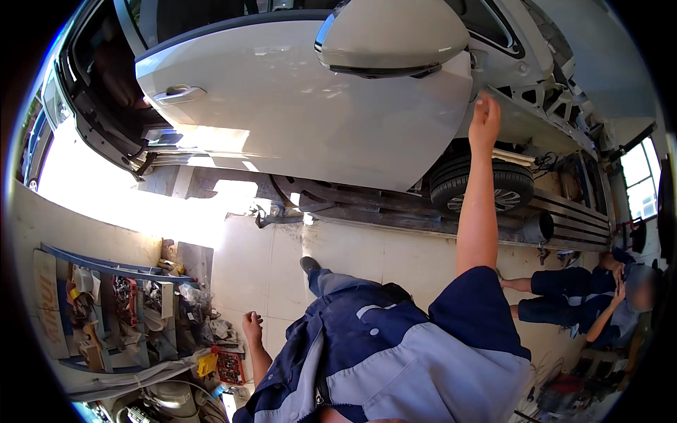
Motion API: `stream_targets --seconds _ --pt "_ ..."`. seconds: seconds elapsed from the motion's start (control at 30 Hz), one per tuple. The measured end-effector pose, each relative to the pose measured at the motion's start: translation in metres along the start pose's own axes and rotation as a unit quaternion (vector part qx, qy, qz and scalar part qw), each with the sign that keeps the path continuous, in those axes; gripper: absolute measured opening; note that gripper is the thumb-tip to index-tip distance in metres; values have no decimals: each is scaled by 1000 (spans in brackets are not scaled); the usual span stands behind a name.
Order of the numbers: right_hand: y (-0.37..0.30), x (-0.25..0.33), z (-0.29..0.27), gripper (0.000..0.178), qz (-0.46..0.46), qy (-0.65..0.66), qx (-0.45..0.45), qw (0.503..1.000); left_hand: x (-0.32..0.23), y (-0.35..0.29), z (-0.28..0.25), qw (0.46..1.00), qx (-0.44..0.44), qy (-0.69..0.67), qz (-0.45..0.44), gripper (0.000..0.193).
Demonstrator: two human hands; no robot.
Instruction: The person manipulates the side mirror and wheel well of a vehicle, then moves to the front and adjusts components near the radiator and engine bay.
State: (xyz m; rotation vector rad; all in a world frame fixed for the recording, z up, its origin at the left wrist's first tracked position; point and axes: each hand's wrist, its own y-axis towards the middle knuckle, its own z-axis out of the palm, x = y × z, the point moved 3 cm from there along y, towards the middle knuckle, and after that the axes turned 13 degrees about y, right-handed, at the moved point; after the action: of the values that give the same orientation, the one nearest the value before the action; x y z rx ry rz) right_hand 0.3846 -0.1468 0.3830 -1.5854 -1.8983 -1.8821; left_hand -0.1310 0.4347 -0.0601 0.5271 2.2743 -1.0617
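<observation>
My right hand (484,118) is stretched forward beside the front edge of a car door (303,127). Its fingers extend upward and I see nothing held in them; whether they touch the panel I cannot tell. The light-coloured door carries a handle (178,94) at its left and a side mirror (395,35) above. Under my right forearm is the front wheel (486,185). Low at my left side hangs my left hand (252,328), its fingers loosely bent and a little apart, with no object visible in it.
A rack of parts and tools (120,310) stands at the left, with a red tray (230,368) near it. Dark rails of a lift platform (367,211) run below the car. At the right a person (592,292) sits near the wall. Bright sunlight washes out the far left floor.
</observation>
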Motion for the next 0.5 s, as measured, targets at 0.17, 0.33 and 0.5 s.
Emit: stream_targets --seconds 0.17,0.33,0.5 --pt "35 -11 42 37 -43 -123 -28 991 -21 9 -37 999 3 -17 -40 24" --pt "28 -22 49 39 15 -168 -55 984 45 46 -58 991 39 -92 -87 30" --pt "27 -32 63 41 -12 -299 -36 954 52 110 -66 996 61 66 -21 29"
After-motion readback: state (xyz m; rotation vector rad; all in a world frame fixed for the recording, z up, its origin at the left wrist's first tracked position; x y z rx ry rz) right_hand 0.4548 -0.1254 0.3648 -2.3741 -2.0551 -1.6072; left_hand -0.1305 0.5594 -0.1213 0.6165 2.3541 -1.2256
